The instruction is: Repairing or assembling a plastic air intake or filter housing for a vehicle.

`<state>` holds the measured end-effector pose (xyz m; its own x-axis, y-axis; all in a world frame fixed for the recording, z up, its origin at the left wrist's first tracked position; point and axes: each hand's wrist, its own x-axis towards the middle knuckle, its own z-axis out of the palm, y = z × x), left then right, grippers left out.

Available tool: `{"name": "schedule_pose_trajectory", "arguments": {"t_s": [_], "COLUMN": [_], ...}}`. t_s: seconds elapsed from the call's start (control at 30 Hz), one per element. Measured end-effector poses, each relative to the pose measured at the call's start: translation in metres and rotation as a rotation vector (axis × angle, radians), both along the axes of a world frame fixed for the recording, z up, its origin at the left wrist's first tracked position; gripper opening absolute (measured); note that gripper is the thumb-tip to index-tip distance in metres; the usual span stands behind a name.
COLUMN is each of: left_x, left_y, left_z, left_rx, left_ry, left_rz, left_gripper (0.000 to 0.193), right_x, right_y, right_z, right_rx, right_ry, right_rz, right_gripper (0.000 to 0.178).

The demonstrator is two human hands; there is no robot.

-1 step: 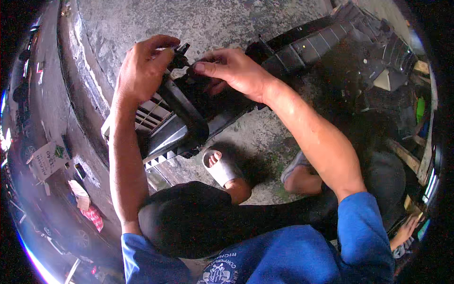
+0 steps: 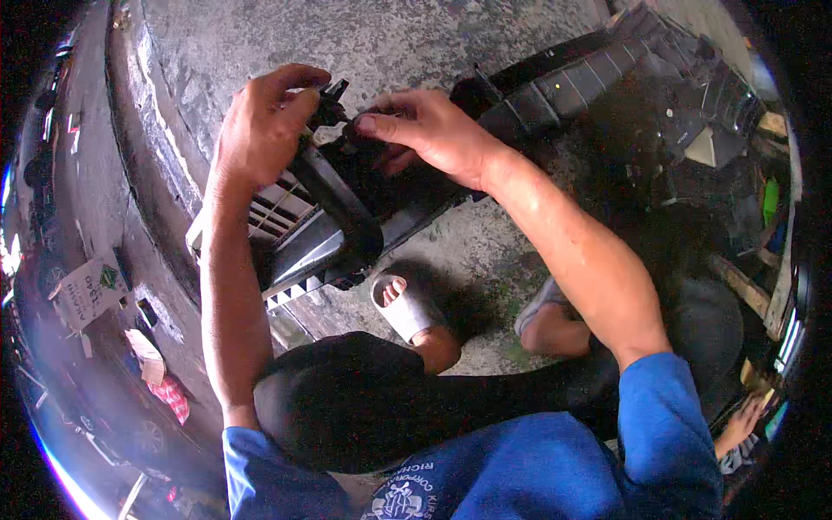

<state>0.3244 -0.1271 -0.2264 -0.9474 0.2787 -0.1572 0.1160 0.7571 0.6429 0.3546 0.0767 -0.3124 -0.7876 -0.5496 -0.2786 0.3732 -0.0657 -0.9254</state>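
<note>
- Head view: the left hand [image 2: 267, 126] is between ten and eleven o'clock, fingers curled around the upper end of a black plastic frame [image 2: 340, 186]; I cannot tell whether it grips.
- The right hand [image 2: 429, 130], at twelve o'clock, has its thumb bent in at that same end; its fingertips vanish into shadow, so its grip cannot be told either.
- The frame lies towards eleven o'clock, below both hands; its far end merges with dark parts under the right wrist.
- At ten o'clock, a pale grille [image 2: 279, 206] is partly covered by the left forearm; whether it joins the frame is unclear.
- One long dark strip [image 2: 568, 91] runs out towards one o'clock, ending in a murky heap.
- Two slippers [image 2: 416, 319]: one at six o'clock, one at four, the latter half hidden.
- One other person's hand [image 2: 742, 425], at four o'clock, is cut off by the rim.
- One white board [image 2: 87, 295] lies at nine o'clock.
</note>
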Motion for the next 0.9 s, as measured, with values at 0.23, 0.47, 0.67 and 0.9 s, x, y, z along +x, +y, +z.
{"name": "schedule_pose_trajectory", "arguments": {"t_s": [0.23, 0.47, 0.67, 0.9], "left_x": [0.002, 0.002, 0.001, 0.002], "left_y": [0.000, -0.001, -0.003, 0.000], "left_z": [0.002, 0.002, 0.001, 0.006], "left_rx": [-0.017, 0.003, -0.009, -0.041], "left_ry": [0.008, 0.030, 0.030, -0.053], "left_rz": [0.011, -0.021, -0.018, -0.002], "left_gripper": [0.036, 0.036, 0.037, 0.034], "right_x": [0.002, -0.008, -0.009, -0.012], "right_y": [0.001, 0.007, 0.006, 0.008], "right_z": [-0.002, 0.005, 0.005, 0.009], "right_rx": [-0.108, -0.140, -0.129, -0.138], "right_ry": [-0.083, -0.114, -0.032, -0.069], "right_rz": [0.019, 0.102, 0.129, 0.134], "right_gripper": [0.039, 0.038, 0.040, 0.040]}}
